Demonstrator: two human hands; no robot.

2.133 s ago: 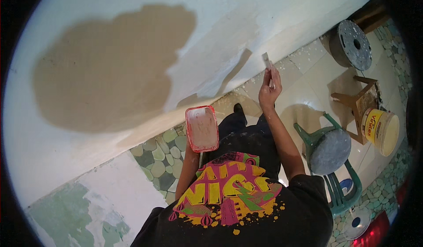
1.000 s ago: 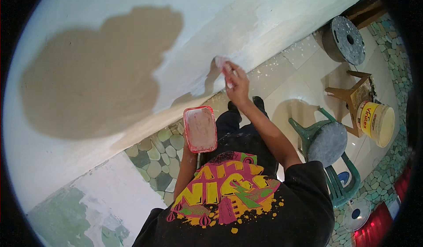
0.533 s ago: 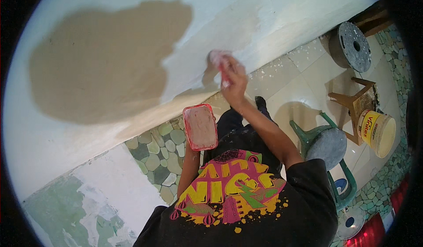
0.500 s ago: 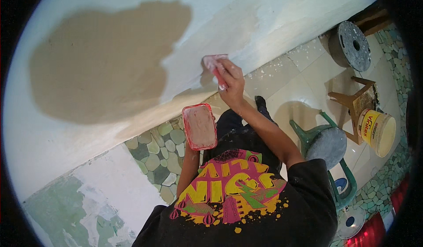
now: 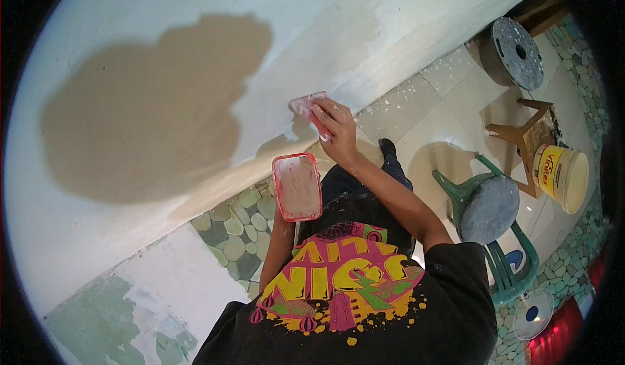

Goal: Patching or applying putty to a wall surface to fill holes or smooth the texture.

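Observation:
My right hand [image 5: 338, 132] is closed around the red handle of a putty-smeared scraper [image 5: 305, 104]. Its broad blade lies against the pale wall [image 5: 260, 85], a little above the floor joint. A shallow red-rimmed rectangular tray [image 5: 298, 186] with greyish-beige putty inside rests on my left hand, in front of my body. The tray hides most of that hand; my left forearm [image 5: 280, 241] leads up beneath it. Damp-looking grey-beige patches of putty show on the wall around the scraper, and a large dark shadow falls to the left.
To the right stand a green plastic chair [image 5: 528, 264], a round-topped green stool [image 5: 489, 207], a brown stool [image 5: 527, 130] and a yellow-white bucket [image 5: 563, 177]. A grey round drum-like object [image 5: 517, 52] is farther off. White specks dot the floor tiles [image 5: 416, 108]. A patchy white-and-green surface [image 5: 150, 293] lies lower left.
The scraper and my right hand have shifted slightly left and down along the wall, with the blade tilting a little. The tray stays nearly in place. The whole view has turned slightly.

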